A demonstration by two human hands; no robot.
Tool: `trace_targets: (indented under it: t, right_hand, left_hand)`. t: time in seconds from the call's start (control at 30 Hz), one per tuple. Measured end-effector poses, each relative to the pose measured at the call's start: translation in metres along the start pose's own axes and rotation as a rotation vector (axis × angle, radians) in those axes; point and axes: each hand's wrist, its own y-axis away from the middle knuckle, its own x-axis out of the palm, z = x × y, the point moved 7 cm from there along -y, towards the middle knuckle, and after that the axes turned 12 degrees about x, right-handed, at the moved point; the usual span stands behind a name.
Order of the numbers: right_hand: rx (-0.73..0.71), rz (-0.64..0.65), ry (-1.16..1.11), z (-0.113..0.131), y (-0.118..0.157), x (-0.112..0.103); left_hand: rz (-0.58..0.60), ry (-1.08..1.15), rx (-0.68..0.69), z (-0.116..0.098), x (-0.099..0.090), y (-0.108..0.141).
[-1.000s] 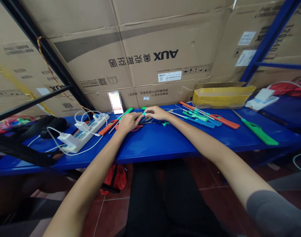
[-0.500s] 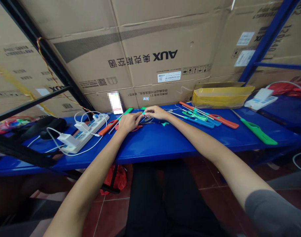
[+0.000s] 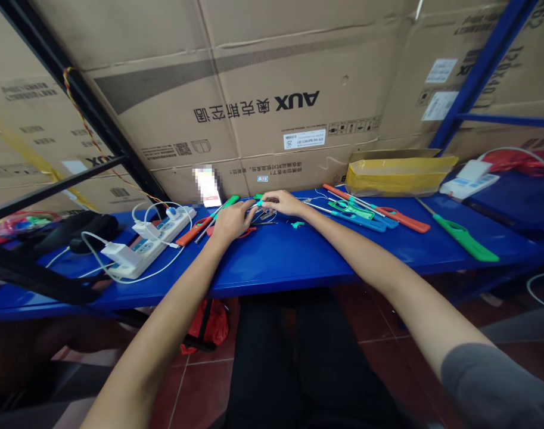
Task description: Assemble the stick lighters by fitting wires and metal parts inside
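Observation:
My left hand (image 3: 232,221) and my right hand (image 3: 280,203) meet over the blue shelf top (image 3: 272,262). Between their fingertips is a small teal piece (image 3: 260,203), pinched by my right hand and touched by my left fingers. Thin wires and small metal parts lie just beneath. A red part (image 3: 247,232) lies by my left hand, and a small green piece (image 3: 297,224) sits below my right wrist. An orange lighter (image 3: 195,231) and a green one (image 3: 231,201) rest left of my hands.
Several long lighters, including a blue one (image 3: 365,221) and a green one (image 3: 466,238), lie at the right. A yellow box (image 3: 399,177) stands behind them. A white power strip (image 3: 155,244) with cables is at the left, near a lit phone (image 3: 207,187). Cardboard (image 3: 272,59) backs the shelf.
My left fingertips have drawn back slightly from the teal piece and spread a little. My right hand stays almost where it was. The whole view has shifted slightly.

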Motion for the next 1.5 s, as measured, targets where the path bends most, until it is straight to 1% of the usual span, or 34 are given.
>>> trace_targets:
  t: [0.1,0.2,0.27,0.4,0.53,0.63,0.77,0.9,0.97,1.03,1.1,1.17,1.23,1.33,1.43,1.5]
  right_hand:
    - [0.007,-0.055,0.038,0.0,0.002,-0.01]
    - [0.029,-0.071,0.056,-0.004,0.004,-0.017]
    - [0.048,-0.096,0.04,-0.008,0.004,-0.022]
    - [0.069,-0.176,0.042,-0.016,0.005,-0.033]
    - [0.075,-0.201,0.101,-0.02,0.004,-0.035]
    - [0.064,-0.221,0.145,-0.019,0.003,-0.035]
    - [0.041,-0.204,0.218,-0.016,0.004,-0.035]
    - [0.045,-0.209,0.221,-0.012,0.007,-0.031]
    - [0.028,-0.218,0.182,-0.006,0.007,-0.024]
    - [-0.013,-0.183,0.156,0.004,0.006,-0.011]
    - [-0.051,-0.186,0.175,0.016,0.005,-0.003]
    - [-0.074,-0.199,0.263,0.025,0.003,0.0]
    - [-0.104,-0.181,0.424,0.029,0.004,0.002]
    - [-0.096,-0.159,0.607,0.025,0.006,0.002]
    - [-0.078,-0.14,0.663,0.018,0.007,0.004]
    - [-0.08,-0.151,0.665,0.016,0.008,0.007]
  left_hand:
    - [0.027,0.007,-0.023,0.006,0.001,-0.001]
    - [0.059,0.038,0.006,0.007,0.004,-0.001]
    - [0.056,0.069,0.012,0.008,0.004,-0.002]
    - [0.018,0.142,-0.031,0.017,0.003,-0.001]
    - [-0.01,0.211,-0.047,0.021,0.005,0.0]
    - [-0.017,0.267,-0.046,0.022,0.008,0.0]
    - [-0.047,0.31,-0.036,0.025,0.008,0.0]
    - [-0.061,0.349,-0.042,0.027,0.006,0.001]
    - [-0.062,0.383,-0.055,0.025,0.006,0.001]
    - [-0.047,0.431,-0.065,0.021,0.007,0.001]
    - [-0.054,0.46,-0.067,0.019,0.007,0.0]
    - [-0.092,0.465,-0.061,0.018,0.004,0.0]
    - [-0.124,0.474,-0.038,0.017,0.002,0.0]
    - [-0.142,0.475,0.014,0.015,0.004,0.0]
    - [-0.129,0.432,0.064,0.013,0.006,0.0]
    - [-0.116,0.387,0.099,0.011,0.006,-0.001]
